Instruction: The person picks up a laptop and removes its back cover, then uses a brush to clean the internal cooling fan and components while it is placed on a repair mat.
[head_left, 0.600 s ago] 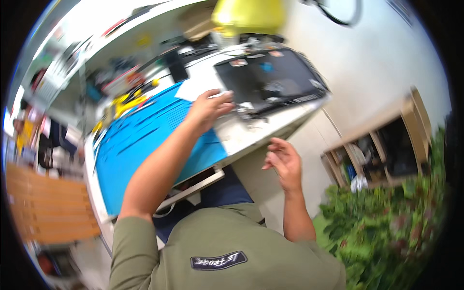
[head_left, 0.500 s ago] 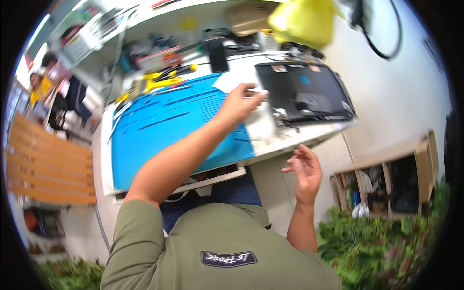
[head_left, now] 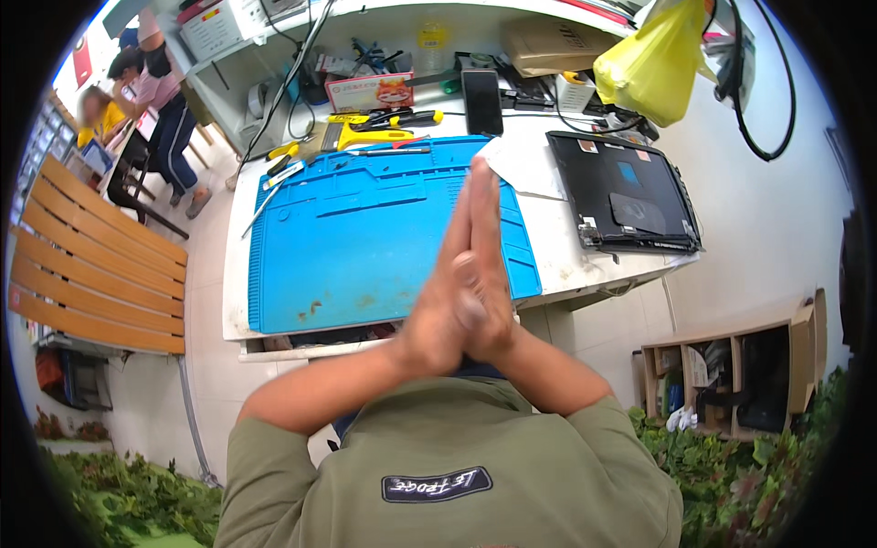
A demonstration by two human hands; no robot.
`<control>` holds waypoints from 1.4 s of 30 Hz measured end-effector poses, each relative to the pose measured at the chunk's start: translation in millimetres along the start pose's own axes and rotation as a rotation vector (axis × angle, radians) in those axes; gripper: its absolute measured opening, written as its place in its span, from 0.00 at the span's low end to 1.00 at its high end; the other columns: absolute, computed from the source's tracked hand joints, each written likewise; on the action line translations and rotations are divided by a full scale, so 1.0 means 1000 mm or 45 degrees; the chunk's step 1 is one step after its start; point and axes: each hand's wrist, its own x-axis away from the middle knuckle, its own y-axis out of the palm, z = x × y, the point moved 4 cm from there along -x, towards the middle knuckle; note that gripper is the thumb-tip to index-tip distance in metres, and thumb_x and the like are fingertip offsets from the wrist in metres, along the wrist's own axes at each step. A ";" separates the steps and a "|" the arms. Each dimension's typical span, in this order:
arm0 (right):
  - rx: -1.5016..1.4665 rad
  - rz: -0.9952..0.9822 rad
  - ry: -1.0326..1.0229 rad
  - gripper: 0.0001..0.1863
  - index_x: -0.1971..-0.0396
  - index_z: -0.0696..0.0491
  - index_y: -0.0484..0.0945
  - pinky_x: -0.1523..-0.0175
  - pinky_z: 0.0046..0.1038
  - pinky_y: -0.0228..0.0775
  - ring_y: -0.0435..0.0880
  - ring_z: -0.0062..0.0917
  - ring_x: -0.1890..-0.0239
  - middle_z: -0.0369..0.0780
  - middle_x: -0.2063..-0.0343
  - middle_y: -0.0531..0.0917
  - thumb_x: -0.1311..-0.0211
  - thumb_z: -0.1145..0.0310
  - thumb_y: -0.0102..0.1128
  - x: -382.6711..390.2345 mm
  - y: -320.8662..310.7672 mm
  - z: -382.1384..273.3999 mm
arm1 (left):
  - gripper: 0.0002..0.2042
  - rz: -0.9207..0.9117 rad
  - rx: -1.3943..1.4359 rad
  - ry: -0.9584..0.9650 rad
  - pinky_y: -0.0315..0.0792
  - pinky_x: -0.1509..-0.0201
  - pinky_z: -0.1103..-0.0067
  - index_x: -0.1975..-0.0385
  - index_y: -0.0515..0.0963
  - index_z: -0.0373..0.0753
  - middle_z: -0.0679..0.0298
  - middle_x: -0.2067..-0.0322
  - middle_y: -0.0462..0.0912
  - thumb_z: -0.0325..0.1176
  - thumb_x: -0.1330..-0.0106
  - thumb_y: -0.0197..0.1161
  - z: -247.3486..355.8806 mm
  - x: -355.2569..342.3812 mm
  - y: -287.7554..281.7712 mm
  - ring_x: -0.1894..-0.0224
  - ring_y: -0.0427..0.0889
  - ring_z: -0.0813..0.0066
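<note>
Both flat, empty palms, left hand against right hand, hover over the blue mat's front edge.

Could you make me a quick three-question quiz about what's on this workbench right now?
1. True or false: the left hand and right hand are pressed palm to palm.
2. What lies right of the blue mat? A) a red toolbox B) an opened laptop C) a kettle
3. What colour is the bag hanging above the laptop?

Key: 1 true; 2 B; 3 yellow.
</note>
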 end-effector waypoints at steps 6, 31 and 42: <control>-0.113 -0.293 -0.193 0.45 0.14 0.59 0.40 0.13 0.52 0.25 0.30 0.50 0.12 0.51 0.13 0.38 0.17 0.51 0.47 0.025 0.082 -0.019 | 0.44 0.283 0.162 0.035 0.39 0.12 0.62 0.15 0.37 0.30 0.46 0.14 0.36 0.57 0.17 0.44 0.020 0.004 -0.046 0.12 0.36 0.57; -0.007 -0.163 -0.123 0.42 0.14 0.56 0.46 0.13 0.52 0.26 0.34 0.47 0.12 0.51 0.14 0.42 0.15 0.46 0.41 -0.052 0.047 0.007 | 0.49 0.441 0.203 -0.004 0.42 0.12 0.61 0.14 0.40 0.35 0.50 0.14 0.42 0.71 0.20 0.33 0.029 0.029 -0.020 0.12 0.43 0.57; 0.204 0.024 -0.334 0.34 0.43 0.55 0.83 0.18 0.55 0.49 0.79 0.40 0.33 0.45 0.39 0.82 0.18 0.39 0.42 -0.034 0.024 0.050 | 0.40 0.091 0.182 -0.369 0.44 0.13 0.54 0.16 0.48 0.34 0.49 0.17 0.53 0.58 0.16 0.43 0.019 0.040 -0.024 0.14 0.49 0.46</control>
